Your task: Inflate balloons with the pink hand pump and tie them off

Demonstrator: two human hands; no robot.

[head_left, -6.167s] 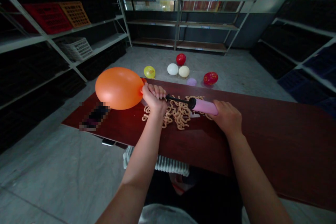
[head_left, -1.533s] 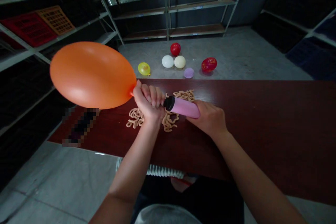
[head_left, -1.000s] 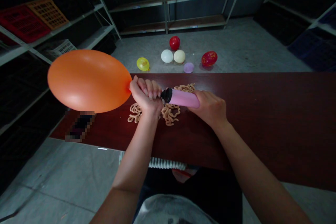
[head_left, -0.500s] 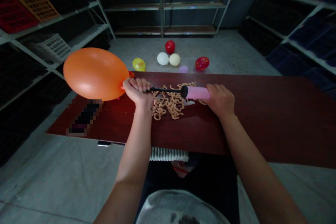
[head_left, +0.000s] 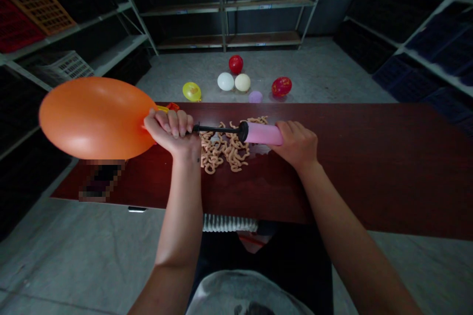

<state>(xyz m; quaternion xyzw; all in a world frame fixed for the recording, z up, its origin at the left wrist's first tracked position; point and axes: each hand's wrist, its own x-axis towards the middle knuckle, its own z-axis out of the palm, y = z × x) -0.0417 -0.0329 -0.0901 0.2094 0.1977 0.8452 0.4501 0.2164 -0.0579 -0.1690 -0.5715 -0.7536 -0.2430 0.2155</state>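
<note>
A large orange balloon (head_left: 96, 118) bulges out to the left of my left hand (head_left: 172, 128). That hand is closed round the balloon's neck and the left end of the balloon pump, so the join between them is hidden. The pump has a pink barrel (head_left: 264, 134) and a thin black rod (head_left: 218, 129), held level above the table. My right hand (head_left: 297, 145) wraps round the right end of the pink barrel. Below the pump lies a heap of beige, curled, worm-like pieces (head_left: 236, 155).
The dark red table (head_left: 369, 157) spans the view. A blurred dark item (head_left: 103, 179) lies at its left end; small red and yellow pieces (head_left: 173, 106) sit behind my left hand. Several balloons, including a yellow one (head_left: 192, 91), rest on the floor beyond. Shelves (head_left: 185, 10) stand around.
The orange balloon looks bigger and longer. Both hands and the pump appear further left in view, partly because the camera has shifted. A little more black rod shows.
</note>
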